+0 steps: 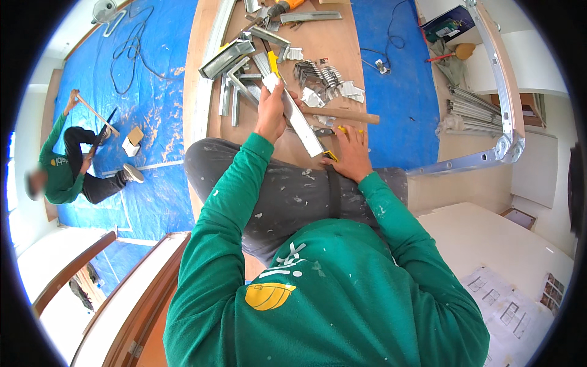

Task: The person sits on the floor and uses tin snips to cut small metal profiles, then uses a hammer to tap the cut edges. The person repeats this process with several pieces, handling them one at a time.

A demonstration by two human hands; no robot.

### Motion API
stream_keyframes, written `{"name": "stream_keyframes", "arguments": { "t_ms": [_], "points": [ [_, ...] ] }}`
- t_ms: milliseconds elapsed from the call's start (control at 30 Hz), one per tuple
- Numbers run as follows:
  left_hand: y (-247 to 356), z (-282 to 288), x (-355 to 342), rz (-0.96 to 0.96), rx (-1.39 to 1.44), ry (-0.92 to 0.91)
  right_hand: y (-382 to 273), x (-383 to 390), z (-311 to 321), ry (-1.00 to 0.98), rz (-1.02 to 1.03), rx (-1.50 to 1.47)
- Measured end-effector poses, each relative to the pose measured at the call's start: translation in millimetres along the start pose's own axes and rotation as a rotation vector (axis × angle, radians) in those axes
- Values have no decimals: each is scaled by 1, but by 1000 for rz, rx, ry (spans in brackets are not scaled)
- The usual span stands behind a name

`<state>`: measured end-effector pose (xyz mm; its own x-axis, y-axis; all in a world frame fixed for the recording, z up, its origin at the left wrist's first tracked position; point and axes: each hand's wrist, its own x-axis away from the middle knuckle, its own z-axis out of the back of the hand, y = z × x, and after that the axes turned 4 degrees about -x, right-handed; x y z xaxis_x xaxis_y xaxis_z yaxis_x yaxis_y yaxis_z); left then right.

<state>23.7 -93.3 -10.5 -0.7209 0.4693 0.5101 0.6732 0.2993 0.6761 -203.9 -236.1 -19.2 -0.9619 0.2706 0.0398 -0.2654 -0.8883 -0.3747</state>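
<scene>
My left hand [271, 115] is closed round a long, pale metal strip [306, 136], which slants from the workbench down towards my lap. My right hand [353, 153] is at the strip's lower end, its fingers bent round a small yellow-and-black tool [331, 156] whose kind I cannot make out; much of it is hidden under the hand. Just beyond the right hand lies a wooden handle [345, 115]. A yellow piece [273, 63] shows at the strip's far end. Several cut metal profiles [226, 58] are heaped beyond my left hand.
Several metal brackets [318, 74] and a yellow-orange power tool [286, 6] lie on the wooden board [244, 125]. Blue sheeting [162, 116] covers the floor. A folding ladder [506, 110] stands right; at left a co-worker [64, 174] sits holding a stick. Drawings [504, 309] lie lower right.
</scene>
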Motion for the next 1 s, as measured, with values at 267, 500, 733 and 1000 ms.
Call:
{"name": "stream_keyframes", "arguments": {
  "t_ms": [267,500,733,1000],
  "points": [
    [-6,1,40,320,126,-117,-12,20,80,35,21,-604],
    [-55,-61,113,560,242,-375,-42,15,145,190,440,-417],
    [-40,-86,154,543,266,-425,-33,27,159,137,601,-573],
    [-48,-54,166,550,85,-579,-35,27,151,180,439,-778]
  ]
}}
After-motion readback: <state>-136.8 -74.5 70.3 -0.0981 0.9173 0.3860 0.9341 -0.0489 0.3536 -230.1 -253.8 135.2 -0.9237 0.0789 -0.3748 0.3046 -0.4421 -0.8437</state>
